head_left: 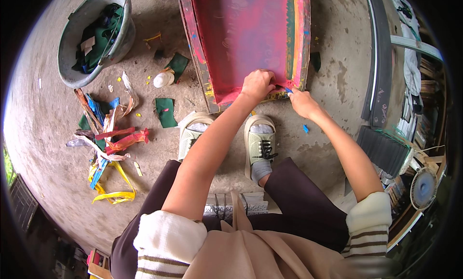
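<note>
In front of my feet lies a paint-stained screen-printing frame [196, 52], its pink and purple mesh [241, 42] facing up. My left hand [259, 84] is inside the frame's near right corner, fingers curled and pressed together at the inner edge; what they pinch is hidden. Just outside that same corner, my right hand [304, 104] grips a small blue tool [288, 90] whose kind I cannot make out. The tool points toward the fingers of my left hand. Green and yellow strips [290, 38] run along the frame's right inner side.
A grey bucket [126, 42] with dark green scraps stands at the upper left. Below it lie peeled tape strips [118, 139], a green scrap [166, 112] and a white roll or cap [164, 79]. Dark panels [383, 149] and a fan [424, 188] are at the right.
</note>
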A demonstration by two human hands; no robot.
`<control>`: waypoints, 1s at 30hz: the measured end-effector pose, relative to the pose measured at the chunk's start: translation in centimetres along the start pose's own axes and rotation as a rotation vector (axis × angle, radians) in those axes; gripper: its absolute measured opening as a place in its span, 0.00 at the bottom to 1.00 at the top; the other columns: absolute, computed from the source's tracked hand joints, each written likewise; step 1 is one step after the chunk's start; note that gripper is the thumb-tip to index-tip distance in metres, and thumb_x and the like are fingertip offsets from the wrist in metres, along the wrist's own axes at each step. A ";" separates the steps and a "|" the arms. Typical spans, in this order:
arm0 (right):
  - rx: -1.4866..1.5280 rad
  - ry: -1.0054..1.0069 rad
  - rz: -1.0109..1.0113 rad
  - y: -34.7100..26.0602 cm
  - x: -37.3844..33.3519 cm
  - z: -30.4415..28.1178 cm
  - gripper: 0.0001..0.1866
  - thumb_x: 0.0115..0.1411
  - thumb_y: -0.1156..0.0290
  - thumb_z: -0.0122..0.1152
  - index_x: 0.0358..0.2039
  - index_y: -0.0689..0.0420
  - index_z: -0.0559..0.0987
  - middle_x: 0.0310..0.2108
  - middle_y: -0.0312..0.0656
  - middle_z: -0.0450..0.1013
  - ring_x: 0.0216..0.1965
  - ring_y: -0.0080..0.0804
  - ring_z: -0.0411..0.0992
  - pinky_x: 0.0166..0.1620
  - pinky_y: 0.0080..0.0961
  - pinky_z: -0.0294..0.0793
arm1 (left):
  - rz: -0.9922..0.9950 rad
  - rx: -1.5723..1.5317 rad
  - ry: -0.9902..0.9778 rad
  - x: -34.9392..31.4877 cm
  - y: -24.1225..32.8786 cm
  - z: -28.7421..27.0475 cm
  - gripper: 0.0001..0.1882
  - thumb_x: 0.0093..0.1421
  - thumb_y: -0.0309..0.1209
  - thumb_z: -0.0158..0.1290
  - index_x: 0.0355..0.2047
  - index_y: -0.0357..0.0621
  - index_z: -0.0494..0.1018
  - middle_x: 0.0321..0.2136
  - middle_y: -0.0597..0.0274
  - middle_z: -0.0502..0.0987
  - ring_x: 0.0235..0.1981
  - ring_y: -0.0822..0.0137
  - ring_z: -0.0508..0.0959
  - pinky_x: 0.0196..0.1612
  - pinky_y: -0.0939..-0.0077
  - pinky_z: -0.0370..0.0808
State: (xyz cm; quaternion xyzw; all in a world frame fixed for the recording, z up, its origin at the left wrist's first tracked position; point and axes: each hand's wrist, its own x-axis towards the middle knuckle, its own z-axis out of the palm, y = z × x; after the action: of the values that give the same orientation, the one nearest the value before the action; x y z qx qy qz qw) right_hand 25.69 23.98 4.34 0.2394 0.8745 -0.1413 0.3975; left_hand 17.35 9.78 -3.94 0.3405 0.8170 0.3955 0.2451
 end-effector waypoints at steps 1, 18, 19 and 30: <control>0.001 -0.001 -0.007 -0.1 0.0 -0.1 0.22 0.66 0.62 0.38 0.52 0.65 0.65 0.40 0.67 0.69 0.47 0.63 0.66 0.50 0.49 0.66 | -0.016 0.035 0.006 0.1 0.2 0.1 0.12 0.47 0.33 0.58 0.34 0.47 0.76 0.32 0.58 0.77 0.36 0.57 0.77 0.40 0.63 0.74; -0.076 0.125 0.020 2.2 -4.5 -3.4 0.16 0.66 0.60 0.39 0.41 0.60 0.67 0.28 0.61 0.73 0.35 0.62 0.71 0.39 0.53 0.69 | 0.225 0.600 0.060 0.1 2.6 1.8 0.22 0.52 0.28 0.49 0.48 0.39 0.68 0.51 0.53 0.63 0.58 0.56 0.60 0.56 0.58 0.65; -0.084 0.134 -0.001 2.0 -4.7 -3.1 0.16 0.66 0.60 0.39 0.41 0.60 0.67 0.27 0.61 0.73 0.35 0.62 0.71 0.39 0.53 0.69 | 0.241 0.649 0.093 0.0 2.5 1.7 0.24 0.52 0.29 0.49 0.51 0.39 0.66 0.55 0.51 0.60 0.61 0.55 0.56 0.59 0.55 0.60; -0.309 0.250 -0.248 2.1 -3.0 -1.6 0.13 0.64 0.62 0.44 0.39 0.58 0.71 0.22 0.52 0.75 0.29 0.51 0.75 0.31 0.45 0.74 | 0.153 0.723 0.039 0.1 2.6 2.8 0.29 0.54 0.27 0.46 0.58 0.33 0.58 0.64 0.51 0.50 0.66 0.54 0.48 0.62 0.46 0.51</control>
State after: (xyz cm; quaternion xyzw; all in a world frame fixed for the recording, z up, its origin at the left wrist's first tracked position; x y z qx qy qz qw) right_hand 27.49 25.51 7.54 0.0819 0.9509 -0.0230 0.2976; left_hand 20.13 12.40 -3.40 0.4575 0.8808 0.1048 0.0629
